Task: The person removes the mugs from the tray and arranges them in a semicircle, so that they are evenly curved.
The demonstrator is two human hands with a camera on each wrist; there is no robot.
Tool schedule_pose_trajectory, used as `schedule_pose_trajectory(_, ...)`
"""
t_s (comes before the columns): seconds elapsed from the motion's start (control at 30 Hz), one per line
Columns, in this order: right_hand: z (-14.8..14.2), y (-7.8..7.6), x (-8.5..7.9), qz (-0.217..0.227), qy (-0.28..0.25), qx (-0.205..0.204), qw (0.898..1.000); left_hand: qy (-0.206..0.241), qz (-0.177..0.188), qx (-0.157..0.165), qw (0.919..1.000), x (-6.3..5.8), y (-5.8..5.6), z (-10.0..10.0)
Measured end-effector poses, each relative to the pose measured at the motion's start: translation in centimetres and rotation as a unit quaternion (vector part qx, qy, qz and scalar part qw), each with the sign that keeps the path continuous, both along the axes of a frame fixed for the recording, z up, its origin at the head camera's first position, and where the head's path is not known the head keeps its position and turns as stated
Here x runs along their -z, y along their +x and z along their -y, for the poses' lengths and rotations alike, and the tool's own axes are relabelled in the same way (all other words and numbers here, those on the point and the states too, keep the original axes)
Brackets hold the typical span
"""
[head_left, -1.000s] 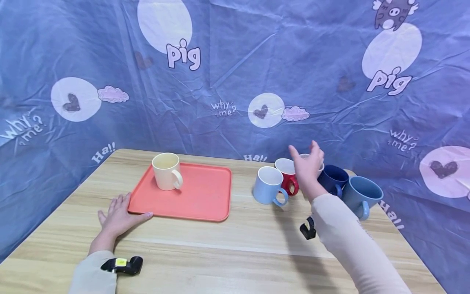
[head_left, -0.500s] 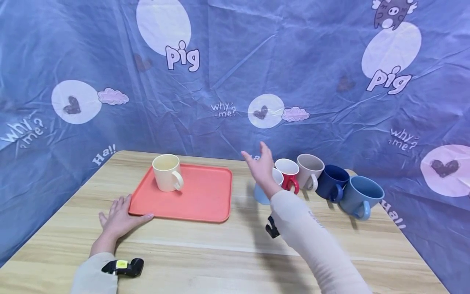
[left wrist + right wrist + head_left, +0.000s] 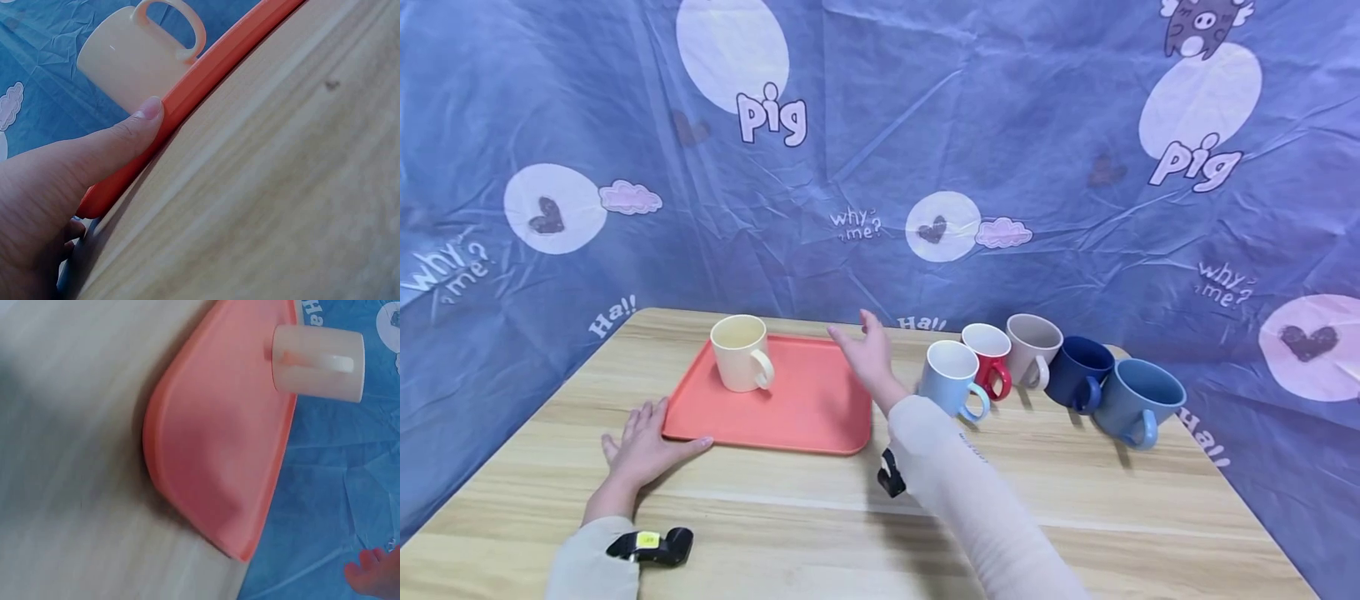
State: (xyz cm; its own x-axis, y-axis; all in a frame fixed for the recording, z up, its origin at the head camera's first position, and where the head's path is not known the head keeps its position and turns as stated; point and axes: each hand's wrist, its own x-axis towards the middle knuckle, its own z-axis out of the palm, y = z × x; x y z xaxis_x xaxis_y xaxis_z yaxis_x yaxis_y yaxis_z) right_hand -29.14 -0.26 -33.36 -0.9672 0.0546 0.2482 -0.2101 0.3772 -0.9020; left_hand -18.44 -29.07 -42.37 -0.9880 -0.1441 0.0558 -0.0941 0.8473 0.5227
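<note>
A cream mug point(image 3: 739, 358) stands upright on the left part of a red tray point(image 3: 820, 400), its handle toward the right. My left hand point(image 3: 643, 446) rests at the tray's near left corner, fingers spread; in the left wrist view the thumb point(image 3: 125, 134) lies against the tray's rim point(image 3: 206, 72). Above the tray's right edge hovers my right hand point(image 3: 868, 358), holding nothing, with thumb and fingers apart. Only some fingertips point(image 3: 369, 569) of it show at the right wrist view's lower right.
Right of the tray stand a light blue mug point(image 3: 946, 383), a red mug point(image 3: 988, 367) with white inside, a grey mug point(image 3: 1030, 354), a navy mug point(image 3: 1075, 375) and a larger blue mug point(image 3: 1135, 400). A blue patterned cloth point(image 3: 865, 150) hangs behind the wooden table point(image 3: 790, 533).
My right hand has moved left, from over the grey mug, past the light blue mug, to the tray's right edge, without a mug in it. The left hand has stayed at the tray corner.
</note>
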Motion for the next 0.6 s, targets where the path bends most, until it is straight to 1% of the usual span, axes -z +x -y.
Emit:
schedule_pose_trajectory(0.13,1.1,0.3,0.8,0.021,0.001,-0.022,1.0,-0.003,0.001,-0.001,1.0,0.0,-0.1,0.1)
schedule_pose_trajectory(0.27,2.2,0.7,1.7,0.052,0.003,-0.058,0.997,-0.002,0.005,0.0,1.0,-0.1,-0.1,0.0)
schedule_pose_trajectory(0.33,2.8,1.0,2.0,0.059,0.002,-0.077,0.995,-0.001,0.005,0.0,1.0,-0.2,-0.1,0.0)
schedule_pose_trajectory(0.43,3.7,1.4,2.3,0.066,-0.004,-0.112,0.991,-0.001,0.003,-0.001,1.0,-0.2,-0.1,0.0)
schedule_pose_trajectory(0.6,5.1,2.0,2.8,0.081,-0.019,-0.174,0.981,0.0,0.005,0.0,1.0,-0.1,-0.1,0.0)
